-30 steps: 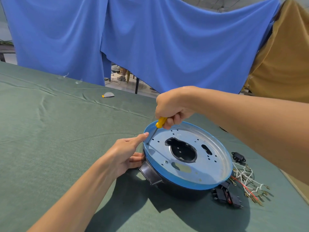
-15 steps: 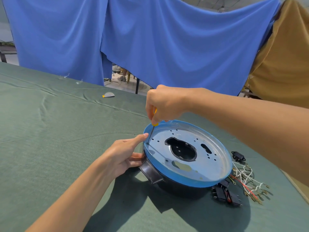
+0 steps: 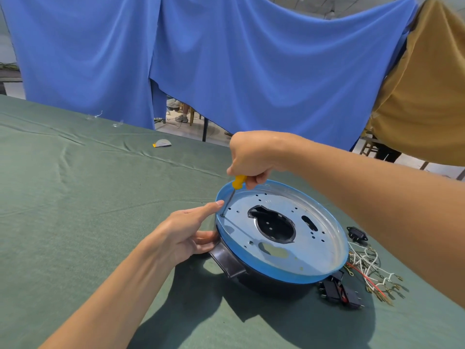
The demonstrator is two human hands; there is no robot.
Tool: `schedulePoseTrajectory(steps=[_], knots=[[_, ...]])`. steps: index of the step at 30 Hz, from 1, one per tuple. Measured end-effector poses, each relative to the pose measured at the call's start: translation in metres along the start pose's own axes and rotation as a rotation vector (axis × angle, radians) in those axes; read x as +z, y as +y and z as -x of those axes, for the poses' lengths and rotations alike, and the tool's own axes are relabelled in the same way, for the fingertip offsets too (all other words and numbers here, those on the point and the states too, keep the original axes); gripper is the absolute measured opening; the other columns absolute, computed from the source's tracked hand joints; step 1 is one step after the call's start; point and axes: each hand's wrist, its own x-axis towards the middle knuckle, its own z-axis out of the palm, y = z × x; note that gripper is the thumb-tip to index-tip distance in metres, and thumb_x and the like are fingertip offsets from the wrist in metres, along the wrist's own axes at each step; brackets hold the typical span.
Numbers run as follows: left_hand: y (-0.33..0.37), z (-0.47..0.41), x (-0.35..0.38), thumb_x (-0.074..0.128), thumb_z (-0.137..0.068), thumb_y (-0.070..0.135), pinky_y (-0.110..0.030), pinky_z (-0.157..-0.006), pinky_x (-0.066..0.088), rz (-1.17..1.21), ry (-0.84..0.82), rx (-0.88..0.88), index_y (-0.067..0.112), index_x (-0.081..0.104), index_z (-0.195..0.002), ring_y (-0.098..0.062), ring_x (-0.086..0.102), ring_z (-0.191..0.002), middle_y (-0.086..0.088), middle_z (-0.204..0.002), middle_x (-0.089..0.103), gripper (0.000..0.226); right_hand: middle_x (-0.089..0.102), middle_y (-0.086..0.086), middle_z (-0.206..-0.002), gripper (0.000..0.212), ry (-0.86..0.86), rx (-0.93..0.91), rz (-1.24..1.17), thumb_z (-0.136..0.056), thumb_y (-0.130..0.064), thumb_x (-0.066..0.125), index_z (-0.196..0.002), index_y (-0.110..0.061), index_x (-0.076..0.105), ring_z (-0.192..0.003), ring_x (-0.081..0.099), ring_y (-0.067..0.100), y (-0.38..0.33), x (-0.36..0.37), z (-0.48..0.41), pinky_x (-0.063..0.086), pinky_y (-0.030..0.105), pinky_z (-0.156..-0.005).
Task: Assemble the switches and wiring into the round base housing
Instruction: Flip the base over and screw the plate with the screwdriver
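Right hand [image 3: 251, 157] rotated, fist clamped round yellow screwdriver [image 3: 238, 182], tip just beside left hand [image 3: 181, 233], fingers straight, bracing round base housing [image 3: 281, 274]. Switches [image 3: 337, 292], wiring [image 3: 364, 263] loose below right forearm: early stage.

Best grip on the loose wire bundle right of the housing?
Probably pinch the wire bundle at its tangled white middle, from above and the right. The housing rim crowds its left side, and the terminals at the near end fan out loose, so they'd lift singly.
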Motion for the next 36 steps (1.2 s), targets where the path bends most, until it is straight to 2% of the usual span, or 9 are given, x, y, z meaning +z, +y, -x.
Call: schedulePoseTrajectory(steps=[5,10,14,18,22,26,29,33,36], knots=[[-0.002,-0.001,-0.001,0.082,-0.075,0.035,-0.043,-0.084,0.058,-0.025,-0.018,0.016,0.015,0.071,-0.103,-0.031,0.067,-0.074,-0.017,-0.095,0.072,0.037,0.049,0.002,-0.044,0.044,0.134,0.042,-0.012,-0.098,-0.040,0.049,-0.067,-0.011,0.062,-0.046,0.044,0.021,0.030,-0.010,0.022,0.036,0.025,-0.049],[-0.004,0.000,0.002,0.074,-0.082,0.047,-0.036,-0.076,0.059,-0.129,-0.026,0.115,0.016,0.077,-0.094,-0.026,0.066,-0.070,-0.014,-0.078,0.074,0.033,0.047,0.003,-0.070,0.048,0.104,0.085,-0.551,-0.086,-0.061,0.054,-0.083,-0.015,0.063,-0.062,0.049,0.017,0.057,0.035,0.055,0.051,0.033,-0.066],[-0.005,0.001,0.004,0.074,-0.084,0.038,-0.026,-0.063,0.055,-0.242,-0.053,0.186,0.020,0.074,-0.107,-0.014,0.064,-0.065,-0.003,-0.084,0.076,0.030,0.052,-0.006,-0.061,0.041,0.462,0.128,-0.530,-0.093,-0.054,0.048,-0.075,-0.018,0.053,-0.057,0.047,0.010,0.078,0.099,0.073,0.032,0.024,-0.052],[-0.007,0.000,0.013,0.065,-0.089,0.022,-0.022,-0.058,0.050,-0.323,0.063,0.228,0.015,0.071,-0.110,-0.012,0.054,-0.061,0.000,-0.077,0.067,0.023,0.048,-0.001,-0.070,0.047,0.817,0.311,-0.555,-0.095,-0.050,0.041,-0.063,-0.016,0.043,-0.081,0.044,0.026,0.114,0.156,0.091,0.028,0.035,-0.065],[-0.011,0.002,0.024,0.055,-0.087,0.022,-0.024,-0.055,0.043,-0.498,0.231,0.292,0.009,0.070,-0.087,-0.013,0.049,-0.053,-0.002,-0.067,0.060,0.021,0.053,0.001,-0.086,0.048,0.882,0.397,-0.696,-0.096,-0.050,0.040,-0.070,-0.012,0.052,-0.096,0.044,0.025,0.123,0.183,0.093,0.029,0.032,-0.078],[-0.021,0.006,0.028,0.055,-0.084,0.018,-0.015,-0.033,0.029,-0.615,0.353,0.379,0.003,0.061,-0.070,-0.006,0.039,-0.027,0.004,-0.046,0.048,0.022,0.054,-0.008,-0.091,0.045,1.010,0.224,-0.716,-0.094,-0.055,0.046,-0.082,-0.013,0.059,-0.103,0.045,0.011,0.108,0.185,0.096,0.031,0.024,-0.085],[-0.028,0.012,0.031,0.055,-0.083,0.013,-0.015,-0.034,0.031,-0.460,0.328,0.395,0.002,0.068,-0.077,-0.010,0.040,-0.030,0.008,-0.042,0.049,0.017,0.060,-0.007,-0.091,0.049,0.977,0.014,-0.629,-0.087,-0.062,0.049,-0.084,-0.015,0.062,-0.094,0.048,0.007,0.092,0.187,0.100,0.035,0.017,-0.086],[-0.034,0.013,0.033,0.051,-0.082,0.005,-0.017,-0.035,0.032,-0.385,0.336,0.430,0.006,0.063,-0.067,-0.014,0.038,-0.039,0.002,-0.050,0.049,0.020,0.061,-0.008,-0.072,0.061,0.923,-0.179,-0.455,-0.072,-0.075,0.056,-0.071,-0.015,0.059,-0.079,0.052,0.015,0.089,0.192,0.104,0.043,0.027,-0.077],[-0.036,0.010,0.033,0.048,-0.081,0.004,-0.017,-0.035,0.032,-0.399,0.367,0.446,0.007,0.056,-0.061,-0.020,0.036,-0.047,-0.002,-0.053,0.046,0.022,0.060,-0.008,-0.063,0.053,0.966,-0.371,-0.277,-0.075,-0.064,0.066,-0.064,-0.013,0.054,-0.059,0.055,0.018,0.091,0.196,0.103,0.046,0.031,-0.094]])
